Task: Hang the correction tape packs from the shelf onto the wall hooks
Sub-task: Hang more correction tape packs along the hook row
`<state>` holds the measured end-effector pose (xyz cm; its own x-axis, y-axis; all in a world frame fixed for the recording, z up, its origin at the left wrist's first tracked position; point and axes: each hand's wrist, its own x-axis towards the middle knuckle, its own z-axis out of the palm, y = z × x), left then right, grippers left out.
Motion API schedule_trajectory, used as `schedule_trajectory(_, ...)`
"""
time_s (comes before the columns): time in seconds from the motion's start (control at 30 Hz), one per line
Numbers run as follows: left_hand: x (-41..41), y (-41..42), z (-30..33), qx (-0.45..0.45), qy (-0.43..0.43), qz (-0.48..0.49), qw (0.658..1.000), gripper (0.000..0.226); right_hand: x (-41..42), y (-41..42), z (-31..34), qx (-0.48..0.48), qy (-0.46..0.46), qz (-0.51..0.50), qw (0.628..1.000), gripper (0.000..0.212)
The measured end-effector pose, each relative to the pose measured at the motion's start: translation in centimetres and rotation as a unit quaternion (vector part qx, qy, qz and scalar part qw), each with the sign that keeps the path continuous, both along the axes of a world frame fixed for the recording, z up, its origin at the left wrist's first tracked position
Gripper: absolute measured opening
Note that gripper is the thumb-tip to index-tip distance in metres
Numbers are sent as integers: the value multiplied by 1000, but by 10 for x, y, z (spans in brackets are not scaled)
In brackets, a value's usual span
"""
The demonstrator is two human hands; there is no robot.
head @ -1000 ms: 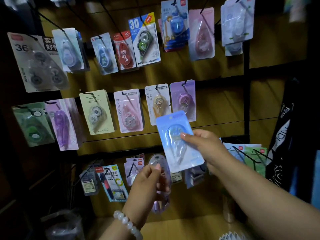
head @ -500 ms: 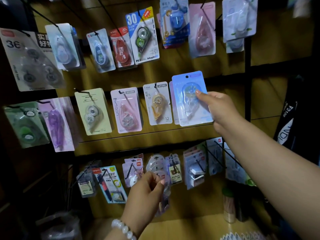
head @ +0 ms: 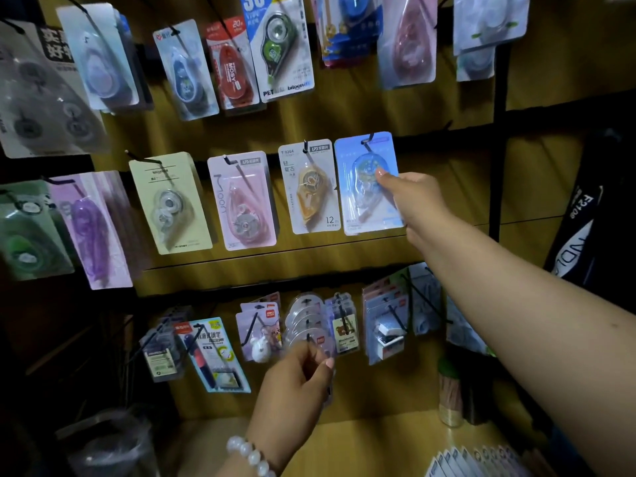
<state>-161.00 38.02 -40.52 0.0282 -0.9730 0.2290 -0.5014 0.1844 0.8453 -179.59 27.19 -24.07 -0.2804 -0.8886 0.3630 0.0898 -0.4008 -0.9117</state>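
A light blue correction tape pack (head: 361,197) sits on a black wall hook (head: 367,139) at the right end of the middle row. My right hand (head: 413,204) pinches its right edge, thumb on the front. Lower down, my left hand (head: 299,380) grips a clear pack (head: 311,342) in front of the bottom row of hooks; most of that pack is hidden by my fingers and blurred. To the left of the blue pack hang an orange pack (head: 311,187) and a pink pack (head: 242,201).
Several more packs fill the top, middle and bottom hook rows on the wooden wall. A wooden shelf (head: 361,442) lies below with a stack of packs (head: 481,459) at the lower right, a jar (head: 451,397) and a plastic bag (head: 103,438). A black bag (head: 585,218) hangs at right.
My right hand lifted the blue pack from waist height up to the middle row and slid it onto the hook. My left hand stayed low with the clear pack.
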Motion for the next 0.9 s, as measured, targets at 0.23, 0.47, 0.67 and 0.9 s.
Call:
schedule_trajectory(0.23, 3, 1, -3, 9, 16, 0, 1000, 15, 2, -21, -13, 18, 33, -52, 998, 34)
schedule_trajectory(0.47, 1, 4, -12, 3, -20, 9, 1000, 17, -8, -11, -54, 52, 81, -45, 994, 24)
schedule_trajectory(0.67, -5, 3, -37, 11, -61, 0, 998, 16, -9, 27, -104, 74, 164, -48, 983, 33)
schedule_trajectory(0.9, -22, -9, -89, 63, -149, -33, 986, 12, -20, 60, -214, 155, 330, -25, 931, 38)
